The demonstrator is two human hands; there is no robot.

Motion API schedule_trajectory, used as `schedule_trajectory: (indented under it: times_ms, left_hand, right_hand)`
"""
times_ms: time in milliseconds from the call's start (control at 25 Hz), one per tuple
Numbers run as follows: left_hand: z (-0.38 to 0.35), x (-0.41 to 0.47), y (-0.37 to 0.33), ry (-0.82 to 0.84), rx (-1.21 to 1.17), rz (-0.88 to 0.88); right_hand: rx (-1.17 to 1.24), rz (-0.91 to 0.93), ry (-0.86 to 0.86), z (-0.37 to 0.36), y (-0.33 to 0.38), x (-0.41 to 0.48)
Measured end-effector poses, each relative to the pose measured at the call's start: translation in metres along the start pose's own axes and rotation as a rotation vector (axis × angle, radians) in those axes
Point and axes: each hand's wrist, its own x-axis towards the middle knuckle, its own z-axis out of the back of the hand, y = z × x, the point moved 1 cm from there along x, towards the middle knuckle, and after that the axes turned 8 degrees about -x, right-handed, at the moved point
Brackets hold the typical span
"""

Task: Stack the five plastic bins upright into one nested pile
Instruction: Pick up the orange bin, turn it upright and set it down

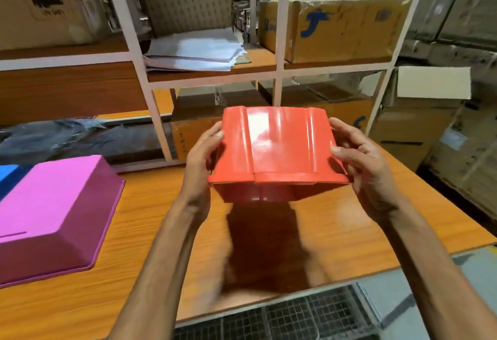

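Note:
A red plastic bin [277, 148] hangs in the air above the orange wooden table [166, 232], tipped so that its open side faces down and toward me. My left hand [200, 162] grips its left wall and my right hand [360, 162] grips its right wall. A pink bin [56, 213] lies upside down on the table at the left. Behind it, at the left edge of the view, a corner of a blue bin [8, 175] shows. No other bins are in view.
A white metal shelf rack [145, 76] stands right behind the table, holding cardboard boxes [338, 27] and a stack of papers [196, 51]. More cartons [419, 129] stand at the right. A wire grid [301, 318] lies below the table's front edge.

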Motion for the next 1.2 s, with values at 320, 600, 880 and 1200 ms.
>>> schedule_trajectory:
  times_ms: [320,600,880,1200]
  left_hand:
    - [-0.094,0.014,0.008,-0.011,-0.005,-0.007]
    - [-0.117,0.007,0.045,0.091,0.497,-0.267]
    - [-0.122,0.007,0.059,0.013,0.837,-0.731]
    - [-0.095,0.055,0.092,-0.178,0.497,-0.459]
  right_hand:
    - [-0.089,0.052,0.071,0.09,0.002,0.031]
    - [0.15,-0.028,-0.476,0.119,-0.006,0.06]
    - [0.396,-0.193,-0.546,0.146,-0.04,0.074]
    - [-0.269,-0.101,-0.263,0.09,-0.052,0.006]
